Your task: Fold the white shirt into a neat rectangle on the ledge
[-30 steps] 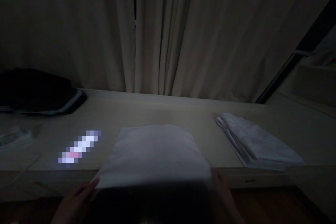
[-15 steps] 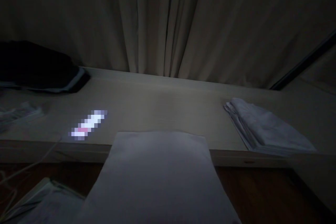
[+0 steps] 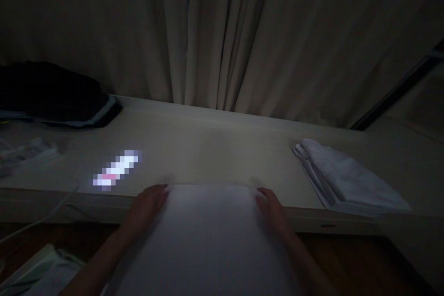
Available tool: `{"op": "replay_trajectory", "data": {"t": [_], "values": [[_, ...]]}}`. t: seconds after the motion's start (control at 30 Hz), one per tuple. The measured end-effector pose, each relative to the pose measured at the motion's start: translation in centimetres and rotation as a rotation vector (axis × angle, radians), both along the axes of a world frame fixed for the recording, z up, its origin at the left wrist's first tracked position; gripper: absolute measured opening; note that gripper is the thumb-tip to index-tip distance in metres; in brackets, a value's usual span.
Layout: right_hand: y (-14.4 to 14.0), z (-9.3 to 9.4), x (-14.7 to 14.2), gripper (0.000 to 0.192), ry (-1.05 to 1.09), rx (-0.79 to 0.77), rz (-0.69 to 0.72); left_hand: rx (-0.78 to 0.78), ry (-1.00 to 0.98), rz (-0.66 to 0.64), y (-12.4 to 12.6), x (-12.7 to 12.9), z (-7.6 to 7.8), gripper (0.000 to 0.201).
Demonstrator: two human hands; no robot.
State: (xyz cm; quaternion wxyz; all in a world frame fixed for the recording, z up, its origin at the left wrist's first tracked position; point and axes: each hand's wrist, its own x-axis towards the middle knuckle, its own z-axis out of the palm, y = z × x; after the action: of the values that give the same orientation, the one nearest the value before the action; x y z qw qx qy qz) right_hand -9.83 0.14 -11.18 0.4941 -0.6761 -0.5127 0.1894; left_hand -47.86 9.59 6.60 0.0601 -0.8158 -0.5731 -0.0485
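Note:
The room is dim. A white cloth (image 3: 208, 236) hangs over the front edge of a pale tabletop (image 3: 215, 148) and reaches down toward me. My left hand (image 3: 147, 206) rests on its far left corner and my right hand (image 3: 272, 208) on its far right corner, fingers lying flat along the cloth's top edge. Whether the fingers pinch the fabric is too dark to tell. A stack of folded white cloths (image 3: 347, 178) lies on the table to the right, a hand's width beyond my right hand.
A glowing phone screen (image 3: 117, 169) lies on the table left of my left hand. A dark bag (image 3: 52, 95) sits at the far left. Pale curtains (image 3: 222, 32) hang behind the table. More white fabric (image 3: 41, 273) lies low at the bottom left.
Both hands have come forward from the cloth's near corners to its far corners at the table edge. The cloth has slid back toward me, and now overhangs the table.

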Motion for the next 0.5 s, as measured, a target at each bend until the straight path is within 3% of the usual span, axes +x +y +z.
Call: {"op": "replay_trajectory", "data": {"t": [0.1,0.23,0.5], "values": [[4.3,1.4,-1.9,0.043,-0.250,-0.041,0.140,-0.053,0.184,-0.072,3.9,2.9,-1.1,0.047],[6.0,1.6,-2.0,0.036,-0.445,-0.182,0.228,-0.053,0.311,-0.164,5.4,3.0,-1.7,0.037],[5.5,1.3,1.3,0.029,-0.490,-0.245,0.269,-0.219,0.250,-0.175,5.0,2.6,1.5,0.033]]}}
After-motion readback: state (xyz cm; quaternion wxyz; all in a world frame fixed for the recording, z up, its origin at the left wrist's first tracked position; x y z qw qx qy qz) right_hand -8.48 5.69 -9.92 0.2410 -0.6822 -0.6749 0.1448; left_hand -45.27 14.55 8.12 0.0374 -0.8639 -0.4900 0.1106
